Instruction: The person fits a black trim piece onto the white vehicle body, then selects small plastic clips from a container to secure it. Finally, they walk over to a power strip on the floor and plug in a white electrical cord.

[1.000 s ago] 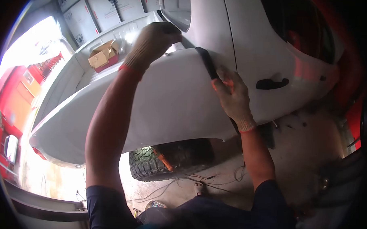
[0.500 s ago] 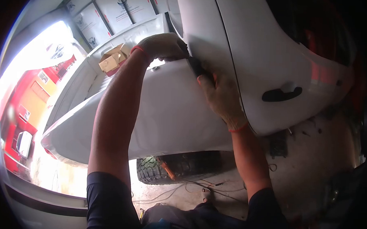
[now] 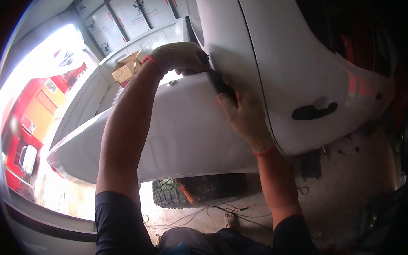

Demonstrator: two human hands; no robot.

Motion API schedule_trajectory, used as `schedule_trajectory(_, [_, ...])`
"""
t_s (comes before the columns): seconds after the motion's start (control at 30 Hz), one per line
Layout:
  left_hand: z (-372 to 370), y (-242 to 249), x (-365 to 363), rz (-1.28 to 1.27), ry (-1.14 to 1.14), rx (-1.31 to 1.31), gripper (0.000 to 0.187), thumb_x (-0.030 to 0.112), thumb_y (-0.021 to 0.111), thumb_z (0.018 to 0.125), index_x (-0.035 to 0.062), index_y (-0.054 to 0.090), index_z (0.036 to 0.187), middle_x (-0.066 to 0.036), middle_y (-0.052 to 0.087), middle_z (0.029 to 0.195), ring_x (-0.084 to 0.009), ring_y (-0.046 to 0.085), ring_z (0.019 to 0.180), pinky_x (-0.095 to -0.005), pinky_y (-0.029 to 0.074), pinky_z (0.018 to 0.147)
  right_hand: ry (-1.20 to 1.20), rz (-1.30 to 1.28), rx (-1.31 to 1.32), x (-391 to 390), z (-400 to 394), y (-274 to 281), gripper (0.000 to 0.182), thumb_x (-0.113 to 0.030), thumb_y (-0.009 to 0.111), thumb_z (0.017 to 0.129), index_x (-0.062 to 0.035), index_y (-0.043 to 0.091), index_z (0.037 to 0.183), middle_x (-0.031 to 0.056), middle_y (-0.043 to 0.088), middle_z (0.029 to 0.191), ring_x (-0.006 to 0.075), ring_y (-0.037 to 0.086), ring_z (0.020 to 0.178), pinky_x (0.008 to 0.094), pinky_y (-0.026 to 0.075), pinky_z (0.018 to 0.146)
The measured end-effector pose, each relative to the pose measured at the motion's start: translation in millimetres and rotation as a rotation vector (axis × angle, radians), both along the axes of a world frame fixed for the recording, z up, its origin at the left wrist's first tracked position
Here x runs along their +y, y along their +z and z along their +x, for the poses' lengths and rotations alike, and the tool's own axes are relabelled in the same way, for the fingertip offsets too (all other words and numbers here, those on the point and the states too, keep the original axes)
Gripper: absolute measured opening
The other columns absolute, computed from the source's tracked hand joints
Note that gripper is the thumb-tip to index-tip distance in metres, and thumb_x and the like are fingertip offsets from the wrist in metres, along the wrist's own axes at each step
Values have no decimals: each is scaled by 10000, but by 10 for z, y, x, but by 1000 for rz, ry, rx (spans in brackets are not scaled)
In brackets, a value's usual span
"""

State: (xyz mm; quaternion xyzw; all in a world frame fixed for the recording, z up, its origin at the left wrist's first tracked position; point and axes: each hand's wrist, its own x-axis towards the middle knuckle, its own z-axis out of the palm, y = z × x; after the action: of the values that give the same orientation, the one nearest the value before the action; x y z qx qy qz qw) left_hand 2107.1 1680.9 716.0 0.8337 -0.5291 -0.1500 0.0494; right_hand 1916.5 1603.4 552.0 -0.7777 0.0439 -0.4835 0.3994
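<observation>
Both my hands wear pale knit gloves with red cuffs. My right hand (image 3: 248, 113) is closed round a dark, narrow object (image 3: 218, 82), its kind not clear, which points up and left along the gap between cab and bed. My left hand (image 3: 179, 57) is bent over the top edge of the white truck bed side (image 3: 190, 122), close to the far end of that object. Its fingers are curled, and what they grip is hidden. The white cab panel (image 3: 230, 29) with a black door handle (image 3: 314, 111) rises beside my right hand.
A cardboard box (image 3: 126, 70) sits in the truck bed. Below the bed side is a tyre (image 3: 202, 190) with an orange-handled tool (image 3: 185, 192) against it. Cables (image 3: 187, 219) lie across the floor near a foot. Red machinery (image 3: 34, 108) stands at the left.
The view has shifted slightly, so the truck sits a little lower in the picture. Both hands keep nearly the same place and hold on the truck.
</observation>
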Motion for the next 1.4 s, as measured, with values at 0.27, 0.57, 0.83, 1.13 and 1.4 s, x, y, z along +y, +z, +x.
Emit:
schedule_trajectory(0.27, [-38, 43, -138, 138, -26, -179, 218, 200, 639, 883, 58, 759, 998, -8, 618, 638, -96, 561, 535, -272, 473, 494, 62, 91, -50, -48, 57, -75, 369, -120, 726, 934, -3, 632, 1271, 194, 718, 1171, 332, 714, 1067, 401, 564, 918])
schedule_trajectory(0.57, [23, 15, 16, 28, -36, 62, 266, 184, 611, 898, 48, 763, 1068, 17, 593, 634, -82, 543, 542, -262, 447, 493, -26, -59, -33, -41, 54, -76, 371, -170, 714, 951, -19, 639, 1281, 176, 724, 1160, 331, 719, 1039, 405, 567, 901])
schedule_trajectory(0.83, [-80, 34, 1, 60, 36, 35, 714, 744, 511, 969, 85, 599, 709, 8, 501, 551, -109, 506, 481, -286, 434, 474, -17, -6, 37, -32, 36, -37, 400, -188, 713, 957, -43, 625, 1319, 161, 731, 1150, 320, 724, 1021, 407, 570, 895])
schedule_trajectory(1.13, [-110, -19, 44, -29, 80, 14, 673, 719, 555, 962, 78, 664, 787, 12, 505, 582, -103, 502, 496, -284, 430, 477, -2, 14, 74, -14, -5, -9, 390, -150, 681, 976, 15, 621, 1324, 180, 723, 1178, 264, 711, 1072, 359, 534, 959])
schedule_trajectory(1.4, [-144, -135, 213, -166, 57, 51, 634, 651, 584, 981, 60, 758, 1131, 29, 541, 651, -55, 495, 572, -242, 420, 515, -12, 57, 157, -6, -40, 57, 349, -202, 663, 981, -30, 645, 1285, 161, 728, 1039, 265, 711, 947, 371, 533, 869])
